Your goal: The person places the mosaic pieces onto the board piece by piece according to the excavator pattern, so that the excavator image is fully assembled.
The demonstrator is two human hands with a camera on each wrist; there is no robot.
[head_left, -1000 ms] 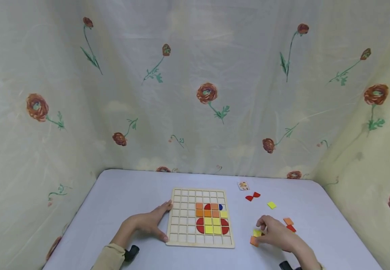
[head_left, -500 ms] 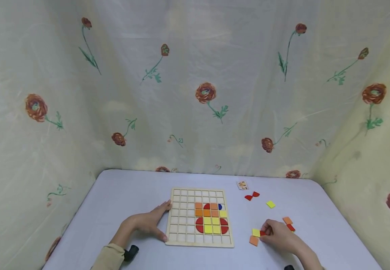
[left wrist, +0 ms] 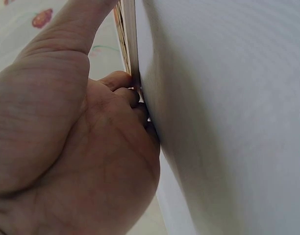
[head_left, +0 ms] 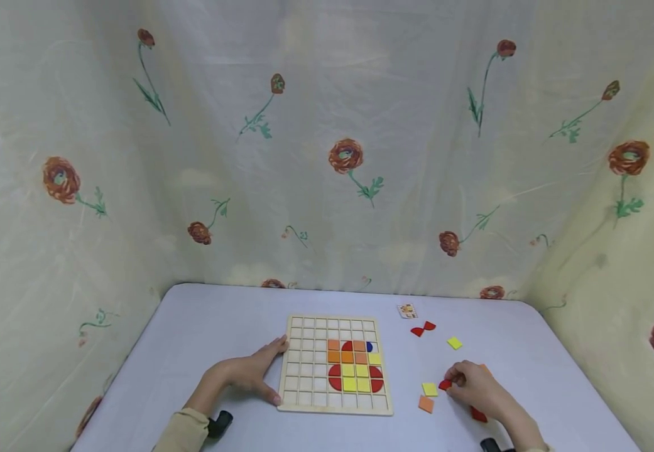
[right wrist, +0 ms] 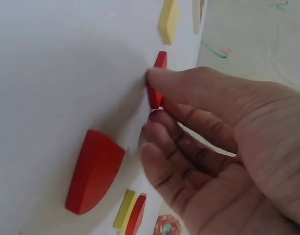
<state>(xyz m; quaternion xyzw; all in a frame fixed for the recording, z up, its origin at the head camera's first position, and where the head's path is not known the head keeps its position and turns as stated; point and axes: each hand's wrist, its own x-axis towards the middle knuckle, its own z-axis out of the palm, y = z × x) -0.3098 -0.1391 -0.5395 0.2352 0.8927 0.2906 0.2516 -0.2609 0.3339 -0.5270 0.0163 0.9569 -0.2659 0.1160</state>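
Observation:
A wooden grid board [head_left: 303, 380] lies on the white table, partly filled with orange, yellow, red and blue tiles. My left hand [head_left: 244, 373] rests at its left edge, thumb at the near corner and fingers spread farther up; the left wrist view shows the fingertips against the rim. Right of the board, my right hand [head_left: 476, 389] pinches a red quarter-circle tile [right wrist: 161, 61] between thumb and forefinger, close over the table. Beside it lie a yellow square tile [head_left: 430, 390] and an orange square tile [head_left: 426, 403]. Another red tile [right wrist: 93, 171] lies below the palm.
Farther back are a lone yellow tile [head_left: 454, 343], two red quarter-circle tiles [head_left: 418, 331] touching at their points, and a small patterned card [head_left: 408, 311]. An orange tile [head_left: 485, 368] is partly hidden behind my right hand. Flowered curtains [head_left: 315, 188] surround the table.
My right hand has pinched the red tile from beside the yellow and orange squares and drawn it slightly right and away. My left hand and the board have stayed put.

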